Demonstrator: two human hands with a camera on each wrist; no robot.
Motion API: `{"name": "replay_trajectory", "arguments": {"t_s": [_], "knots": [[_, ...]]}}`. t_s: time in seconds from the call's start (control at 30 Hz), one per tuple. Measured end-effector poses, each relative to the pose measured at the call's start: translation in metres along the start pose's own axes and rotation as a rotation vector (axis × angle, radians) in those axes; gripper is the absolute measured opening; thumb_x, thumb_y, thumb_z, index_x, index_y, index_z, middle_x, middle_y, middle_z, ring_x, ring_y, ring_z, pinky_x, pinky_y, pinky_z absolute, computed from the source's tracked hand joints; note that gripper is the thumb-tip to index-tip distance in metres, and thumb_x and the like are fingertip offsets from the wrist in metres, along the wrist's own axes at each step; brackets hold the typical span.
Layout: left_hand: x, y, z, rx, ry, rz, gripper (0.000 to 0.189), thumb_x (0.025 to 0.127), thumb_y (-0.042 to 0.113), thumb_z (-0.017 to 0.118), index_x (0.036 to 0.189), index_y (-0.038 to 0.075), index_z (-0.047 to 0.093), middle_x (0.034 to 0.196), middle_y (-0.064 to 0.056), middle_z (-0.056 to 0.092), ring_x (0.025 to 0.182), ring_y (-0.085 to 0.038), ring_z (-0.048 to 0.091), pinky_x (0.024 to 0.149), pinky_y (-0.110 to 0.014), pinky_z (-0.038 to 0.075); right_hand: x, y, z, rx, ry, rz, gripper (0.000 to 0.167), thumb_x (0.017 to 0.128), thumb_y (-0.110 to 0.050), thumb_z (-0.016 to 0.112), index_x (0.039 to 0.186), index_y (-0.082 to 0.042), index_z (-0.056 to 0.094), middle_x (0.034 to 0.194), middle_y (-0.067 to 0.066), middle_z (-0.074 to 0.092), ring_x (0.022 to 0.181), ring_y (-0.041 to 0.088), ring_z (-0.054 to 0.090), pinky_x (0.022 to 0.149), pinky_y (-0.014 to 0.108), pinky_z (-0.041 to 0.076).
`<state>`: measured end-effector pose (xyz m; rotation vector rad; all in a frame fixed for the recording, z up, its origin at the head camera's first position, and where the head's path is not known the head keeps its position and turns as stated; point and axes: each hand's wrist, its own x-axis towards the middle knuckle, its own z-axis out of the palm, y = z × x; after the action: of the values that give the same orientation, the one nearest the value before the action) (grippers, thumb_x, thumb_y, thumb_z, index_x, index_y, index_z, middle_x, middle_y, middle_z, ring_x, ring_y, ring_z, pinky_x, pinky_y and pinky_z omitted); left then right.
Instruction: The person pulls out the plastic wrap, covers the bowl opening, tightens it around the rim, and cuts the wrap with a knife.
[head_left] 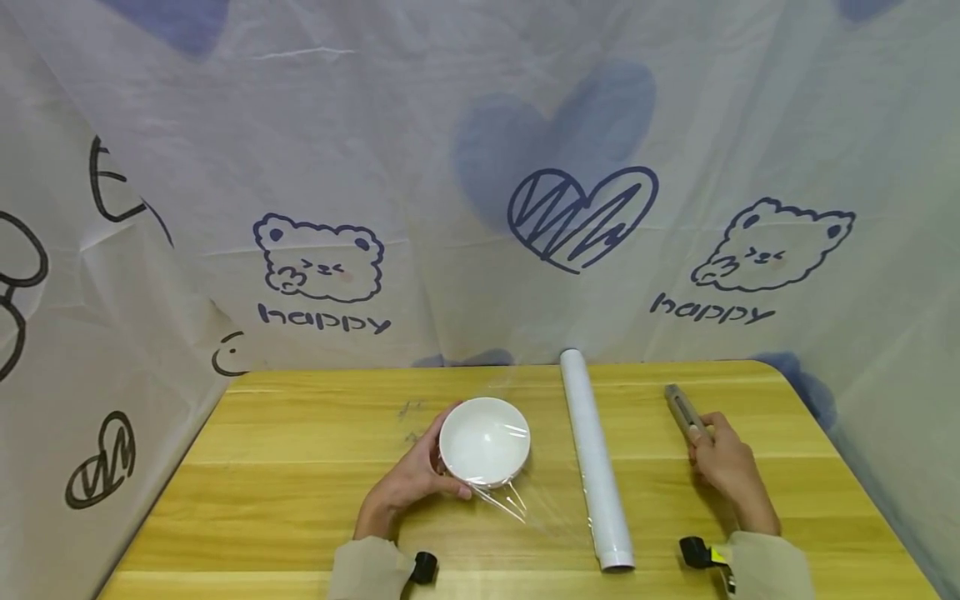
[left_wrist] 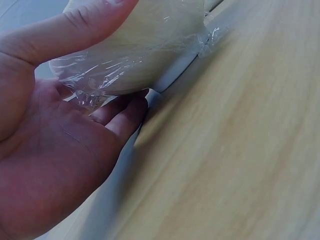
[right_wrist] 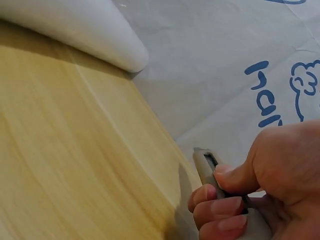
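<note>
in the head view, the left hand (head_left: 415, 477) curls round a white bowl (head_left: 480, 443) with shiny clear wrap (head_left: 512, 502) on it in the lower middle, the right hand (head_left: 729, 467), well apart, grips a gray cutter (head_left: 683, 412) at the lower right, and a long white roll (head_left: 596, 458) lies between them on the yellow tabletop (head_left: 285, 492).

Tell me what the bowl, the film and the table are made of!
Bowl: perhaps glazed ceramic, being smooth, white and shiny, though plastic could look alike.
Film: thin, glossy plastic, most likely; it's see-through, and its wrinkles glint.
Table: wood or a wood-look covering, with a slight sheen; grain-like streaks run across it.
</note>
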<state>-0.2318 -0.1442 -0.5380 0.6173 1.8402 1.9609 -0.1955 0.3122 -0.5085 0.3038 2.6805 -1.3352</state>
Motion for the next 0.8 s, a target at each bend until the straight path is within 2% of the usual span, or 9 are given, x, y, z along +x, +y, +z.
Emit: {"name": "replay_trajectory", "arguments": {"t_s": [0.13,0.27,0.43,0.63,0.8], "knots": [[0.0002,-0.0001,-0.0004,0.001,-0.004,0.001,0.13,0.065,-0.014,0.091,0.165,0.009,0.011,0.164,-0.018,0.022,0.141,-0.039,0.034,0.113,-0.031,0.039,-0.0007,0.0,-0.0008,-0.002,0.051,0.024,0.051,0.113,-0.036,0.033,0.143,0.005,0.037,0.087,0.013,0.064,0.068,0.022,0.056,0.056,0.034,0.05],[-0.0006,0.0001,-0.0008,0.012,0.003,-0.003,0.13,0.065,-0.013,0.09,0.165,0.009,0.01,0.164,-0.019,0.022,0.142,-0.04,0.034,0.114,-0.033,0.038,-0.0008,0.0004,-0.0012,-0.062,0.092,0.025,0.055,0.111,-0.044,0.034,0.138,0.003,0.044,0.083,0.011,0.065,0.064,0.023,0.054,0.057,0.035,0.045],[-0.0023,0.0014,-0.0003,0.018,0.013,-0.018,0.132,0.064,-0.012,0.092,0.165,0.01,0.01,0.165,-0.018,0.022,0.142,-0.04,0.033,0.114,-0.035,0.038,-0.0023,0.0018,-0.002,-0.122,0.123,0.054,0.061,0.11,-0.05,0.034,0.138,0.002,0.048,0.084,0.01,0.067,0.066,0.025,0.055,0.06,0.036,0.041],[-0.0016,0.0014,-0.0001,-0.007,0.006,-0.009,0.133,0.063,-0.011,0.093,0.165,0.01,0.01,0.164,-0.016,0.024,0.142,-0.039,0.034,0.113,-0.032,0.039,-0.002,0.0053,-0.0014,-0.139,0.152,0.058,0.065,0.108,-0.056,0.035,0.132,0.002,0.052,0.078,0.009,0.065,0.062,0.026,0.052,0.057,0.036,0.039],[-0.0005,0.0013,-0.0003,0.014,0.001,-0.008,0.132,0.064,-0.011,0.092,0.165,0.009,0.01,0.164,-0.018,0.023,0.141,-0.04,0.034,0.113,-0.033,0.039,-0.0011,0.0091,0.0001,-0.153,0.178,0.072,0.065,0.107,-0.058,0.035,0.126,0.001,0.054,0.076,0.007,0.065,0.061,0.027,0.052,0.055,0.036,0.038]]}}
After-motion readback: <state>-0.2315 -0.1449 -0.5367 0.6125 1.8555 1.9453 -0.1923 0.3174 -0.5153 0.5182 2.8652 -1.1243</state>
